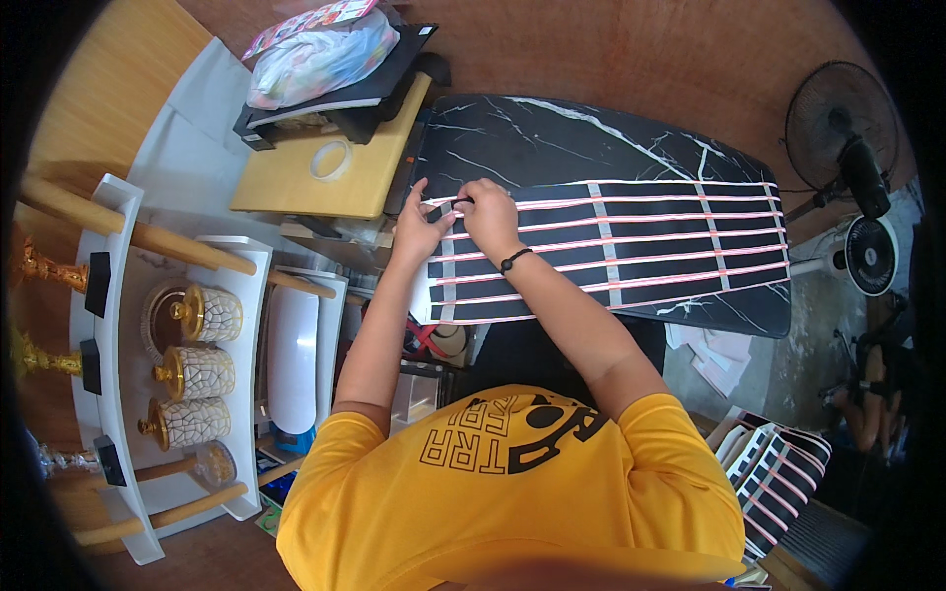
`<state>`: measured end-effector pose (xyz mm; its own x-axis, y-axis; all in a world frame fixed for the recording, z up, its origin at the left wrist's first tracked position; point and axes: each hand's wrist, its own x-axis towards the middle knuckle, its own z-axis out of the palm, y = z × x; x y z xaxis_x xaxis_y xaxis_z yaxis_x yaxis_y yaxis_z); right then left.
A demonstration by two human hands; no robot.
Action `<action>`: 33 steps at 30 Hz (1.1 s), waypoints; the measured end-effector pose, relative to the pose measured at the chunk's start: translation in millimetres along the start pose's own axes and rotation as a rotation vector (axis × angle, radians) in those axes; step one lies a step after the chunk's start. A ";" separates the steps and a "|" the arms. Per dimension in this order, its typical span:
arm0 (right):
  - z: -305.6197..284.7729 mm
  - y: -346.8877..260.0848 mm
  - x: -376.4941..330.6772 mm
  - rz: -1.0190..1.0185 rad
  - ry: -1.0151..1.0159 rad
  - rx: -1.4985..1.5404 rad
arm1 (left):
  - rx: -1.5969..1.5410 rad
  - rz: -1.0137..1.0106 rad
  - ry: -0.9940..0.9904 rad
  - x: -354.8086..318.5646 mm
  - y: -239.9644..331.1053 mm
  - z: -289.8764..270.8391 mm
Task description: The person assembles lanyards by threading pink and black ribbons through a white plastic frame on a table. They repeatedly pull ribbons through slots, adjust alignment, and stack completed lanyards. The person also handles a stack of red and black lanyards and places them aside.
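A long black panel (562, 246) lies on the black marbled table, crossed by several red-and-white strips and grey tape bands. My left hand (422, 231) rests at the panel's left end, index finger stretched away from the thumb. The thumb lies close to the top strip. Just right of it, my right hand (491, 219) is closed in a pinch on a small dark piece (461, 202) over the panel's upper left corner. My fingers partly cover this piece, so its kind is unclear.
A wooden side table (296, 187) holds a tape roll (331, 160) and a plastic bag (325, 61). White shelves (246, 394) with gold-lidded jars (202, 374) stand left. Two fans (852, 148) are at right. Papers (717, 357) and a striped stack (774, 483) lie lower right.
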<state>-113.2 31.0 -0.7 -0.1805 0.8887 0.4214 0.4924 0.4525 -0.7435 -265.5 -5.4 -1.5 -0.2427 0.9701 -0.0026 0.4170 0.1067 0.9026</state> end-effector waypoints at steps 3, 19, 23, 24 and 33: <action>4.1 -3.1 1.3 0.047 0.042 -0.076 | 0.066 -0.080 0.005 1.3 -1.5 1.8; 12.9 -10.8 14.6 0.252 0.015 -0.160 | -0.305 -0.151 -0.136 -11.6 27.1 -9.4; 12.4 -7.5 22.6 0.323 0.062 -0.092 | -0.211 -0.102 -0.240 -18.5 20.3 -21.1; 11.8 -6.8 25.0 0.326 0.112 -0.061 | -0.276 -0.091 -0.259 -18.2 16.3 -22.1; -24.0 11.4 -7.3 -0.141 -0.245 0.247 | -0.308 -0.007 -0.119 -7.7 -6.5 -3.2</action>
<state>-85.8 28.0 0.2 -0.4452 0.7938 0.4144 0.2328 0.5495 -0.8024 -269.1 -14.2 -5.9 -0.1331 0.9902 -0.0433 0.1268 0.0603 0.9901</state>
